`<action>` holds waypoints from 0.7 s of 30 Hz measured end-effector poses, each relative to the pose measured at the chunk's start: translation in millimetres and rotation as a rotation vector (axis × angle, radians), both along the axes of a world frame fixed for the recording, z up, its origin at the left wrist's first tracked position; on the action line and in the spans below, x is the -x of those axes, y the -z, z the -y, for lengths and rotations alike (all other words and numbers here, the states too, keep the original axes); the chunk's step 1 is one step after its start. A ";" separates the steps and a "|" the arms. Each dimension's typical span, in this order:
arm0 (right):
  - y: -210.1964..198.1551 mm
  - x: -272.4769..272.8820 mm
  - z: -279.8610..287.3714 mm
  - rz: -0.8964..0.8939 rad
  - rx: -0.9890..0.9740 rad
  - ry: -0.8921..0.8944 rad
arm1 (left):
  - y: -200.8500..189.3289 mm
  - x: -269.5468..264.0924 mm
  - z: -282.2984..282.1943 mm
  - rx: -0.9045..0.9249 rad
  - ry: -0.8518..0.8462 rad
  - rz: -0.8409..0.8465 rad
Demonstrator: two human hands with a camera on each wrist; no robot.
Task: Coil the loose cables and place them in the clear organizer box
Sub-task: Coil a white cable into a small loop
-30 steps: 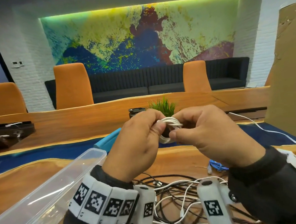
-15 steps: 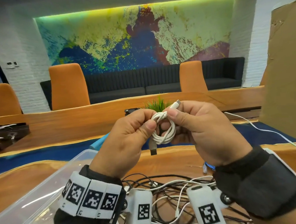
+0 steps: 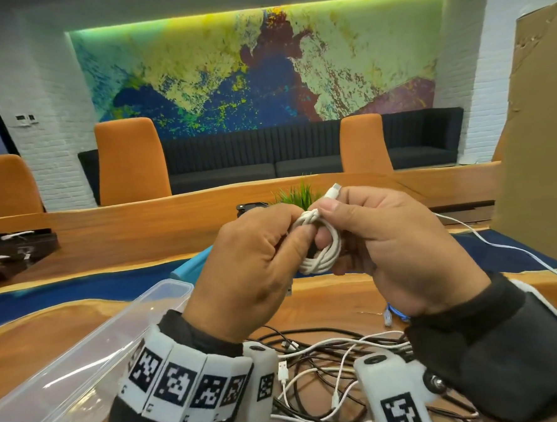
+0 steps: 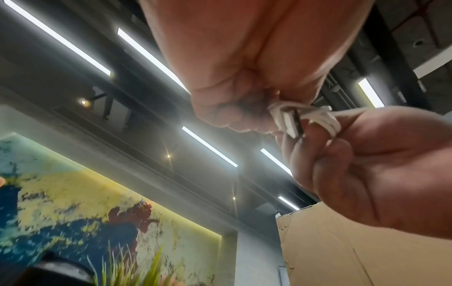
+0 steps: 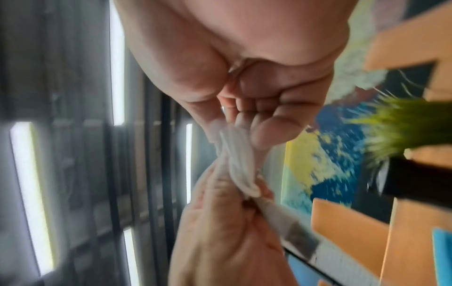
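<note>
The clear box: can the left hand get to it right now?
Probably not yet. The left hand and right hand both hold the white coil. The clear box lies open just left of that wrist, nothing between.

Bench (image 3: 325,305): wood slabs with a blue strip between.
Near left: clear organizer box (image 3: 84,363), lying open.
Near centre: loose cables (image 3: 316,368), black and white, tangled.
Far side: green plant (image 3: 297,195).
</note>
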State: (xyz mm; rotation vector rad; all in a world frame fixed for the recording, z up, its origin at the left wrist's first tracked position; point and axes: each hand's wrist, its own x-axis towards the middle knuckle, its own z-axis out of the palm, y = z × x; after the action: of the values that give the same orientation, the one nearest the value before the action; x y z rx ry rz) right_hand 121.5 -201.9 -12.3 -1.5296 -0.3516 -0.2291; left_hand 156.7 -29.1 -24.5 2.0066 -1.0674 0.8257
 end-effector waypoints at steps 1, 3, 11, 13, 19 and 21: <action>-0.3 0.0 0.1 -0.053 -0.047 -0.047 | -1.4 0.6 -1.7 -0.028 -0.009 0.038; -0.8 -0.2 0.7 -0.127 -0.110 -0.109 | -2.5 1.0 -3.4 -0.079 -0.053 0.119; 0.3 -0.2 -4.7 0.109 -0.006 0.101 | 3.8 -1.4 5.9 0.169 0.040 -0.322; -0.8 -1.5 -1.6 0.012 -0.096 0.033 | 3.6 -1.1 3.2 0.107 0.022 -0.191; 6.0 -8.2 -4.0 -0.162 -0.285 -0.104 | -0.4 17.8 16.0 -0.023 0.115 -0.033; 4.3 -9.7 -0.8 -0.121 -0.234 -0.033 | -1.9 14.2 12.5 0.052 0.110 -0.177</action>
State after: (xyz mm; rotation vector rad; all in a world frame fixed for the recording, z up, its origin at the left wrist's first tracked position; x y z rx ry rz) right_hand 131.2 -201.1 -16.5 -1.2995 -0.2447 -0.1448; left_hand 142.5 -41.6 -22.6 1.9191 -1.0338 0.6009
